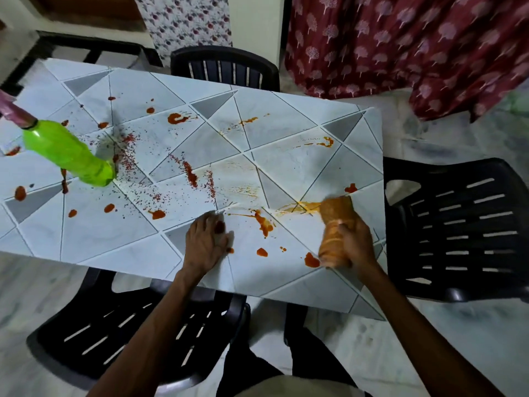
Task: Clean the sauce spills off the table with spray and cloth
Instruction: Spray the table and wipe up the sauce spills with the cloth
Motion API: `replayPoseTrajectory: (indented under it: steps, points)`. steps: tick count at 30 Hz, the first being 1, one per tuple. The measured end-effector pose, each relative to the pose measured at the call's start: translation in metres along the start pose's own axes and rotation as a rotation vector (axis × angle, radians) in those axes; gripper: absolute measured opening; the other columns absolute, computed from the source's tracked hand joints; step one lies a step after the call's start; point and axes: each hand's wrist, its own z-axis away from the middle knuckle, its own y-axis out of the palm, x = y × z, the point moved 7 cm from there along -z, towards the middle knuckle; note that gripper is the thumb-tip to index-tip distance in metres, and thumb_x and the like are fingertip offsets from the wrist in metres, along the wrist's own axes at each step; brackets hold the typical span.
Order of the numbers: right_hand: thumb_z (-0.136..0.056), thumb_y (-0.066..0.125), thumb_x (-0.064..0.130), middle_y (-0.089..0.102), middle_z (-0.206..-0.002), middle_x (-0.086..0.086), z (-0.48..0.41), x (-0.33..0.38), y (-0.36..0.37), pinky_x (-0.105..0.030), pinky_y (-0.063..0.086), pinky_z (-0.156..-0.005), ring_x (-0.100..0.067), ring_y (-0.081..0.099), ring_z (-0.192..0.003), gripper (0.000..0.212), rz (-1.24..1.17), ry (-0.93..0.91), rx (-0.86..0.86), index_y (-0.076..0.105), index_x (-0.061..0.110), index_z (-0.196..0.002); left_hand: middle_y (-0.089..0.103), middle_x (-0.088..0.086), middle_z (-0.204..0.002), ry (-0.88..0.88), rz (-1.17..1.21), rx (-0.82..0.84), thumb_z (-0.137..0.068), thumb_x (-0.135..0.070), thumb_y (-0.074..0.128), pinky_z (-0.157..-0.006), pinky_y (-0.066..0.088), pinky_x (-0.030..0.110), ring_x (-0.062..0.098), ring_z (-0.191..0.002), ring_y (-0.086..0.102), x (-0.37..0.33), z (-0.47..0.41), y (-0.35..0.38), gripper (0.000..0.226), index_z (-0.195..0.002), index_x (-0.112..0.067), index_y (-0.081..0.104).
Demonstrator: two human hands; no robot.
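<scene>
Wiping looks barely started tbh: right hand [356, 239] grip holds the cloth [335, 230] on a smeared near-right patch [297, 207], left hand [204, 242] flat and wide, sauce blobs [177, 118] everywhere else.

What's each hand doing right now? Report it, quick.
Left hand: open, resting flat on the table.
Right hand: closed around the orange cloth.

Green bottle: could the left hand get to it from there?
Probably, with a stretch. The left hand rests open on the table, and only sauce spots lie between it and the bottle.
</scene>
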Motion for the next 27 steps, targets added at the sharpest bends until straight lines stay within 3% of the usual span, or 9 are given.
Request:
replayPoseTrajectory:
  steps: [3, 7, 10, 12, 16, 21, 24, 27]
  points:
    - [-0.098, 0.058, 0.013, 0.063, -0.129, -0.021, 0.008, -0.025, 0.002, -0.042, 0.046, -0.101, -0.038, 0.060, -0.118, 0.038, 0.086, 0.081, -0.097, 0.057, 0.005, -0.134, 0.056, 0.013, -0.135, 0.075, 0.009, -0.003, -0.085, -0.054, 0.051, -0.097, 0.048, 0.044, 0.033, -0.121, 0.053, 0.015, 0.002, -0.009, 0.060, -0.129, -0.015, 0.058]
    - [-0.099, 0.057, 0.017, 0.066, -0.113, -0.010, 0.039, -0.029, 0.049, -0.039, 0.049, -0.092, -0.027, 0.061, -0.104, 0.031, 0.015, 0.143, -0.112, 0.060, 0.010, -0.129, 0.056, 0.020, -0.133, 0.123, -0.025, 0.026, -0.086, -0.057, 0.049, -0.093, 0.049, 0.047, 0.041, -0.117, 0.055, 0.041, 0.005, -0.017, 0.065, -0.128, -0.008, 0.057]
    - [-0.095, 0.059, 0.023, 0.068, -0.118, -0.013, 0.055, -0.018, 0.112, -0.048, 0.052, -0.097, -0.033, 0.064, -0.108, 0.036, -0.029, 0.151, -0.050, 0.060, 0.015, -0.131, 0.056, 0.020, -0.135, 0.117, -0.032, 0.035, -0.085, -0.059, 0.047, -0.094, 0.049, 0.048, 0.041, -0.119, 0.054, 0.059, 0.008, -0.024, 0.070, -0.129, -0.006, 0.056]
    - [-0.090, 0.059, 0.030, 0.070, -0.111, -0.012, 0.060, -0.008, 0.156, -0.050, 0.054, -0.093, -0.033, 0.067, -0.102, 0.036, -0.077, 0.152, -0.015, 0.061, 0.022, -0.125, 0.055, 0.019, -0.136, 0.126, -0.056, 0.042, -0.086, -0.060, 0.045, -0.095, 0.049, 0.048, 0.040, -0.120, 0.054, 0.071, 0.010, -0.027, 0.071, -0.131, -0.006, 0.055]
    - [-0.091, 0.056, 0.008, 0.066, -0.111, -0.010, 0.066, 0.041, 0.233, -0.043, 0.056, -0.087, -0.028, 0.065, -0.095, 0.041, -0.153, 0.074, 0.094, 0.058, 0.017, -0.131, 0.050, 0.015, -0.143, 0.119, -0.100, 0.054, -0.089, -0.054, 0.045, -0.101, 0.043, 0.048, 0.037, -0.127, 0.048, 0.095, 0.012, -0.030, 0.065, -0.136, -0.009, 0.051]
    - [-0.098, 0.053, 0.004, 0.059, -0.107, -0.006, 0.077, 0.103, 0.303, -0.029, 0.047, -0.079, -0.021, 0.059, -0.094, 0.040, -0.221, 0.049, 0.315, 0.052, 0.012, -0.137, 0.049, 0.012, -0.143, 0.085, -0.096, 0.041, -0.089, -0.049, 0.048, -0.098, 0.043, 0.049, 0.036, -0.126, 0.047, 0.110, 0.009, -0.034, 0.059, -0.135, -0.012, 0.050]
    - [-0.100, 0.055, 0.013, 0.065, -0.113, -0.008, 0.075, 0.115, 0.322, -0.036, 0.055, -0.087, -0.025, 0.064, -0.100, 0.042, -0.235, 0.071, 0.430, 0.051, 0.016, -0.142, 0.050, 0.009, -0.141, 0.086, -0.104, 0.035, -0.090, -0.049, 0.048, -0.095, 0.044, 0.047, 0.034, -0.123, 0.049, 0.114, 0.006, -0.033, 0.057, -0.134, -0.013, 0.051]
    - [-0.099, 0.058, 0.016, 0.069, -0.121, -0.010, 0.069, 0.110, 0.308, -0.048, 0.056, -0.096, -0.030, 0.067, -0.108, 0.036, -0.216, 0.049, 0.399, 0.057, 0.019, -0.135, 0.053, 0.008, -0.137, 0.085, -0.081, 0.023, -0.091, -0.049, 0.046, -0.092, 0.045, 0.046, 0.033, -0.119, 0.050, 0.114, 0.003, -0.035, 0.055, -0.132, -0.013, 0.053]
